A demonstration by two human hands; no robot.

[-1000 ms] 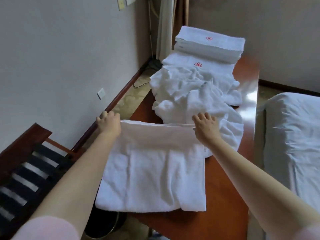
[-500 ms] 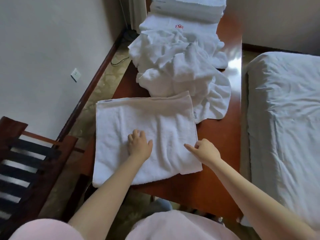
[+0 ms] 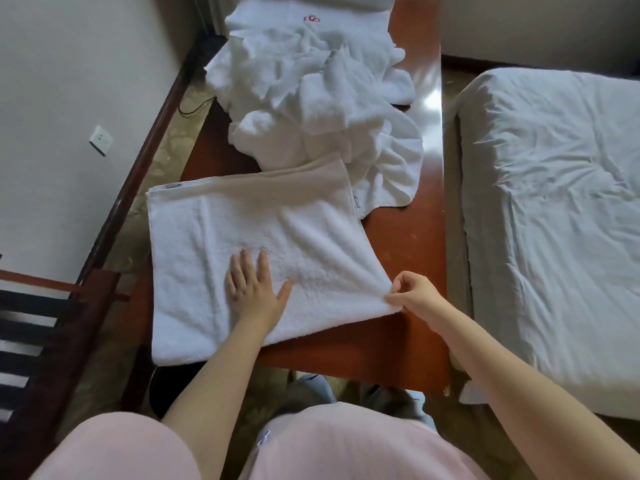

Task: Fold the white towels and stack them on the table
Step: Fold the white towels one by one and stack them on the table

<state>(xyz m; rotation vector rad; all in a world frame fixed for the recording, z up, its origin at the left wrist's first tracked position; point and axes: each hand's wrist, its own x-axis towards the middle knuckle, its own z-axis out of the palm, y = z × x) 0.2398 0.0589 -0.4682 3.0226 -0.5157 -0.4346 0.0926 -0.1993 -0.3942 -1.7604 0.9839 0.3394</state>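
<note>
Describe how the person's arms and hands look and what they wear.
The left hand and right hand are bare: no gloves, rings, watch or bracelet visible. Both forearms are uncovered. A pale pink fabric sleeve covers the left upper arm; no sleeve shows on the right.

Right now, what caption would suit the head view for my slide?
Left hand presses a folded towel flat on the table; right hand pinches its near corner.

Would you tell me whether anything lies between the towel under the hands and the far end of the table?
Yes: a crumpled pile of towels lies on the table right behind the towel, touching its far edge.
</note>
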